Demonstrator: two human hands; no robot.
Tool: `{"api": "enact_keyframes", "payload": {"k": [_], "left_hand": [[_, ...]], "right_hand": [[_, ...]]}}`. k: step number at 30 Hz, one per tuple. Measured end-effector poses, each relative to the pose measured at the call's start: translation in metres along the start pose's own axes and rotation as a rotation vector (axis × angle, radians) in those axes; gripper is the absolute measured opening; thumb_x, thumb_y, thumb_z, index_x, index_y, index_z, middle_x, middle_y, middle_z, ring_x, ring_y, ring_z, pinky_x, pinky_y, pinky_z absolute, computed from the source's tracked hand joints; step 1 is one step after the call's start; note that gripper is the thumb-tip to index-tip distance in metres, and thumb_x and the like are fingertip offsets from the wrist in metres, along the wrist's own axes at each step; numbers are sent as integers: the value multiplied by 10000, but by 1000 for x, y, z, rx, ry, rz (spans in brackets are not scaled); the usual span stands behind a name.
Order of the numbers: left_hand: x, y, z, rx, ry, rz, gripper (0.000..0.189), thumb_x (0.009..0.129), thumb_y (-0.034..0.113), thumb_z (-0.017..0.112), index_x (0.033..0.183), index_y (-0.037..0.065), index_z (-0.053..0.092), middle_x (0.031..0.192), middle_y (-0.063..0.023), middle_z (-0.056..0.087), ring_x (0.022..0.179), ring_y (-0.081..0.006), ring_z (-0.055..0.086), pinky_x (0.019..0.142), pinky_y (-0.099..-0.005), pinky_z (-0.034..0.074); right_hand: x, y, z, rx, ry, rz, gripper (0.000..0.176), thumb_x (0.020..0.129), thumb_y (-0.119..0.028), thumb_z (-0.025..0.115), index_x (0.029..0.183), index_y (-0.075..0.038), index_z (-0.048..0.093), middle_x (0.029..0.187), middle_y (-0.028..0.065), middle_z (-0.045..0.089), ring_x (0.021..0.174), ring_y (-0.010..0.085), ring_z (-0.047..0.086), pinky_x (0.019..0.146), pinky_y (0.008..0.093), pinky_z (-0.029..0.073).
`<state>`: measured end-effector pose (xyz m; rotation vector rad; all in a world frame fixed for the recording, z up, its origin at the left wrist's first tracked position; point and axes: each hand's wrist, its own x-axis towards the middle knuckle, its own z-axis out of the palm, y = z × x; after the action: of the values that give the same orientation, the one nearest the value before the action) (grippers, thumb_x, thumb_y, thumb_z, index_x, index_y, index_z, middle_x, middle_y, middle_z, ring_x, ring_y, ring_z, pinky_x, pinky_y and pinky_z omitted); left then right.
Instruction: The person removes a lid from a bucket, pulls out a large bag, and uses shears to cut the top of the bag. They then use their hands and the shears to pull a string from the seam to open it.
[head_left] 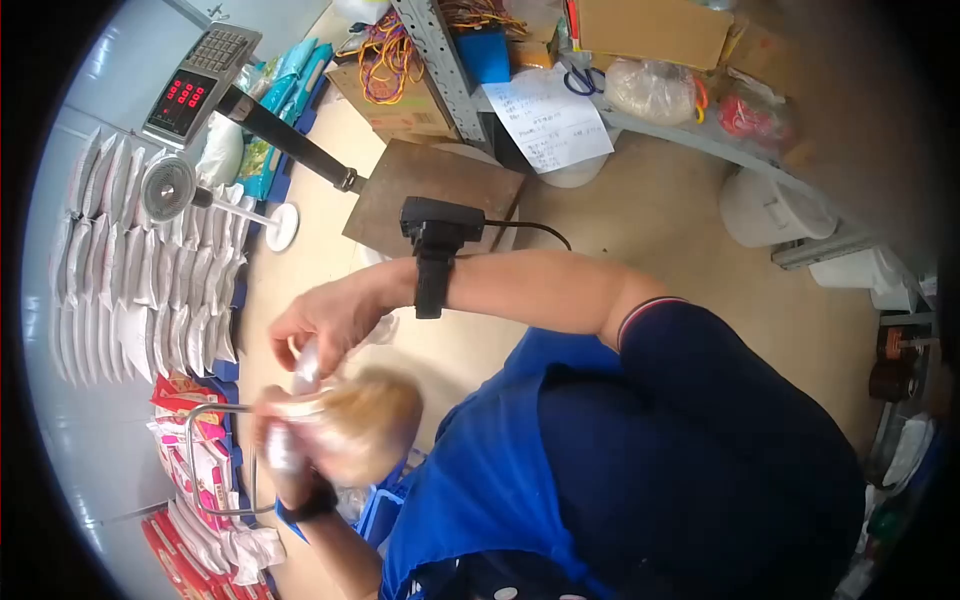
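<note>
A plastic bag (pixel 370 425) filled with something tan is held up in front of the blue apron, blurred by motion. My left hand (pixel 284 460), also smeared, is closed around the gathered end of the bag. A pale, shiny patch shows at its fingers, too blurred to name. My right hand (pixel 335 318) is just above, its thumb and fingers pinching a whitish twist of plastic (pixel 306 366) at the bag's neck. A black strapped device (pixel 436 240) sits on the right wrist. Below the bag, part of a blue basket (pixel 378 515) shows.
A scale has a lit red display (pixel 185 95) and a metal platform (pixel 400 205) beyond my right forearm. A small fan (pixel 168 188) and stacked white sacks (pixel 150 270) stand at the left. A metal shelf (pixel 690 145) holds scissors (pixel 583 82) and boxes.
</note>
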<state>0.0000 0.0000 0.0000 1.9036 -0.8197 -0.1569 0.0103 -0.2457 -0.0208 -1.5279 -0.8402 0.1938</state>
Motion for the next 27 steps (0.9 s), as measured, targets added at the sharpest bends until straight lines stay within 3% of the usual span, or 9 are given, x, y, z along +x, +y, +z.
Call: {"api": "enact_keyframes", "payload": {"k": [1,3,7,12,15,18,21,24,27], "left_hand": [[0,17,13,14,-121,14,81,833,104,614,891,61,575,832,-27,531,757,-119,514,685,-240,417],[-19,-15,62,-57,-136,-252,73,859,108,601,901,49,588,865,-33,568,783,-95,522,709,-231,421],[-22,-82,102,-704,299,-454,199,897,144,583,1050,18,585,992,-57,610,892,-126,566,811,-247,451],[-50,-152,121,-1096,287,-760,337,907,210,538,1192,35,501,1127,-66,571,1004,-165,554,885,-296,449],[-55,-171,128,-1212,337,-894,332,922,278,494,1168,55,509,1139,-71,571,1026,-202,554,895,-339,455],[-44,-176,125,-1268,340,-1064,297,924,296,489,1125,81,529,1126,-75,579,1033,-202,561,878,-348,476],[-34,-162,123,-1171,496,-1063,299,923,307,492,1132,95,530,1119,-72,584,1028,-200,567,870,-340,484],[-36,-156,127,-1139,453,-885,229,914,208,490,1084,66,543,1078,-73,596,975,-207,583,816,-309,504],[-34,-123,142,-661,554,-718,244,896,170,553,1108,56,515,1110,-48,559,997,-195,561,857,-308,473]], "right_hand": [[4,6,-2,-115,-10,-29,396,655,-140,699,1018,-64,558,892,111,606,853,224,567,710,344,441],[-26,33,8,-299,-72,196,421,635,-177,706,1010,-70,547,867,148,608,857,297,588,700,379,453],[-29,54,30,-541,191,482,422,622,-172,700,982,-65,508,849,165,626,858,340,604,673,420,460],[-29,115,101,-1126,472,183,199,704,-129,566,873,-57,487,691,107,552,705,287,568,662,403,420],[-38,120,116,-866,422,217,181,720,-125,556,869,-46,491,698,92,551,721,286,571,672,414,423],[-50,114,127,-835,436,304,239,721,-129,562,932,-28,514,812,122,555,857,286,551,745,410,435],[-45,117,115,-893,480,251,279,699,-137,589,955,-28,567,919,131,561,946,278,526,795,395,435],[-43,122,112,-888,589,156,234,679,-139,594,891,-40,601,913,124,576,932,277,536,797,393,435],[-48,116,110,-854,588,156,208,660,-142,593,846,-53,617,896,116,597,905,273,554,793,390,439]]}}
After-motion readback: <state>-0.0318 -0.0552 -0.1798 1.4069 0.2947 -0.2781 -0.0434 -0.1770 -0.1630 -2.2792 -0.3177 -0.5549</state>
